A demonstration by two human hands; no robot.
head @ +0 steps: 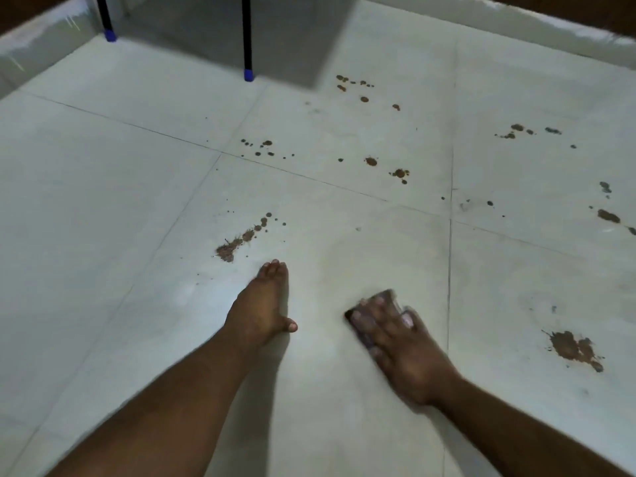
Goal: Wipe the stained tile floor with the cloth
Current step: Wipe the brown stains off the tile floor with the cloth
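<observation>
Tiles, pale grey and glossy, filled the whole view, and the tile floor (103, 208) carried thin dark grout lines crossing it. Far left at the top, two thin black furniture legs with blue plastic feet stood on the floor, one near the wall (109, 35) and one further in (248, 74).

Moving right, a streak of brown stain (237, 241) trailed across the floor in a diagonal line of splashes, just beyond the left hand (263, 301). That hand lay flat on the floor, fingers (273, 268) straight and close together, thumb out to the side, holding nothing. More small brown spots (263, 148) dotted the tile further back, near a grout line.

Right of centre, the right hand (395, 342) pressed down on a small dark cloth (387, 297), its fingers (375, 306) spread flat over the top. The cloth lay on the floor under them, only its dark edges showing past the fingertips, and both were blurred. Whether the fingers curled round any part of the cloth could not be told.

Behind that hand, brown blotches (399, 173) sat on the middle tile, with another cluster (351, 84) higher up. Further right came a scatter of brown and dark spots (516, 129), an elongated mark (608, 216) near the right edge, and a large brown splash (573, 349) well apart from the cloth.
</observation>
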